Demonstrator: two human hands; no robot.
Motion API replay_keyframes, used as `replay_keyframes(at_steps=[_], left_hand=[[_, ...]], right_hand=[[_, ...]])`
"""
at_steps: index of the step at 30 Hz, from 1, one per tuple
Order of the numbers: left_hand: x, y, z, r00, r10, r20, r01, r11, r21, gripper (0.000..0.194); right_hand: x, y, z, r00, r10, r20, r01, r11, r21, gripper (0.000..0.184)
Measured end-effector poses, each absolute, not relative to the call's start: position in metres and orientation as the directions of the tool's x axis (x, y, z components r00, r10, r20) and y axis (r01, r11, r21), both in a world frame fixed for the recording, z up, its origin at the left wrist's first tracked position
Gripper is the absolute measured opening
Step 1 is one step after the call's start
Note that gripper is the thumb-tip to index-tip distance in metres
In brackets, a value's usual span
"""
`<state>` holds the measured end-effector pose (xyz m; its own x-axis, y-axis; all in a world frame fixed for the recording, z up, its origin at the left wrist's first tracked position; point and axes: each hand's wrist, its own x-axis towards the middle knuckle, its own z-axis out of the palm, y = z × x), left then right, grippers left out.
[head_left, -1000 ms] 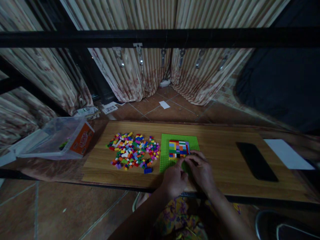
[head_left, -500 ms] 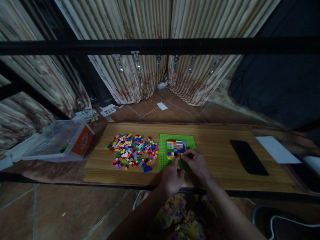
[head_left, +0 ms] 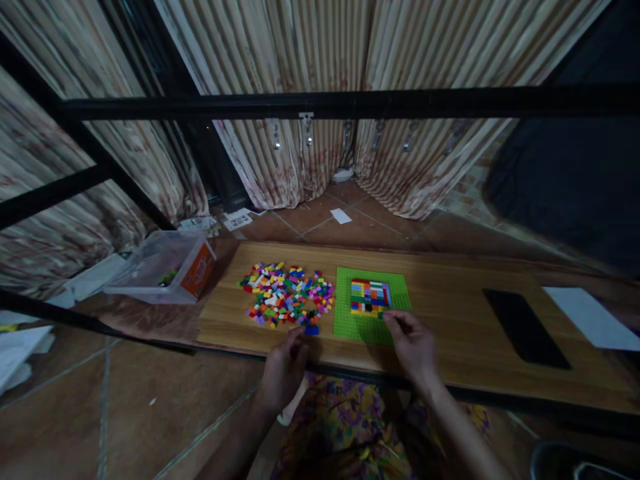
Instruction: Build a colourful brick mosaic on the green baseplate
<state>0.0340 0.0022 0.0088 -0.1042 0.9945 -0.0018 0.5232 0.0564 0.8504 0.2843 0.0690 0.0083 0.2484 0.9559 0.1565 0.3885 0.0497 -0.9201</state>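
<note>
A green studded baseplate (head_left: 345,327) lies on the board, bearing a square block of small multicoloured toy bricks (head_left: 369,297). My right hand (head_left: 416,345) is over the plate's lower right part, thumb and forefinger pinched at the block's lower right corner. Whatever is between those fingertips is too small to make out. Left of the plate, my left hand (head_left: 286,368) is at the board's front edge with fingers curled. Its fingertips are beside a larger blue brick (head_left: 312,330), touching or nearly so. Just beyond spreads a pile of loose toy bricks (head_left: 285,293).
A clear plastic box (head_left: 145,287) with an orange label stands left of the wooden board (head_left: 450,320). On the right lie a black flat phone-like slab (head_left: 525,328) and a white sheet (head_left: 593,313). A black bar (head_left: 375,103) crosses before the curtains.
My left hand has left the baseplate and moved left to beside the blue brick. My right hand stays at the block's lower right corner. The view has shifted left.
</note>
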Motion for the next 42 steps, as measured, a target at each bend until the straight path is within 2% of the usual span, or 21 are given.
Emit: replay_keyframes(at_steps=[6, 12, 18, 22, 25, 30, 36, 42], left_hand=[[0.028, -0.001, 0.004, -0.166, 0.985, 0.036, 0.511, 0.055, 0.858, 0.034], [0.027, -0.001, 0.008, -0.166, 0.986, 0.005, 0.51, 0.081, 0.856, 0.035], [0.021, -0.004, 0.013, -0.199, 0.98, -0.022, 0.493, 0.119, 0.862, 0.034], [0.008, -0.005, 0.013, -0.288, 0.957, -0.016, 0.504, 0.166, 0.847, 0.03], [-0.009, -0.004, 0.014, -0.37, 0.929, 0.019, 0.542, 0.199, 0.816, 0.024], [-0.035, 0.004, 0.017, -0.493, 0.868, 0.065, 0.645, 0.314, 0.697, 0.016], [-0.03, 0.013, 0.016, -0.395, 0.914, 0.093, 0.819, 0.304, 0.486, 0.023], [-0.034, 0.02, 0.014, -0.37, 0.926, 0.07, 0.852, 0.308, 0.424, 0.021]], right_hand=[[0.231, 0.048, 0.006, -0.231, 0.955, 0.183, 0.515, 0.28, -0.81, 0.021], [0.196, 0.064, 0.006, -0.408, 0.871, 0.273, 0.557, 0.474, -0.682, 0.025], [0.177, 0.074, 0.013, -0.484, 0.839, 0.25, 0.565, 0.517, -0.643, 0.02], [0.174, 0.07, 0.003, -0.551, 0.795, 0.253, 0.538, 0.571, -0.62, 0.017], [0.178, 0.073, -0.008, -0.539, 0.799, 0.268, 0.546, 0.573, -0.612, 0.018], [0.185, 0.083, -0.015, -0.43, 0.848, 0.31, 0.584, 0.523, -0.62, 0.02], [0.18, 0.075, -0.01, -0.416, 0.854, 0.312, 0.54, 0.508, -0.672, 0.022], [0.184, 0.063, 0.001, -0.378, 0.875, 0.302, 0.51, 0.469, -0.721, 0.023]])
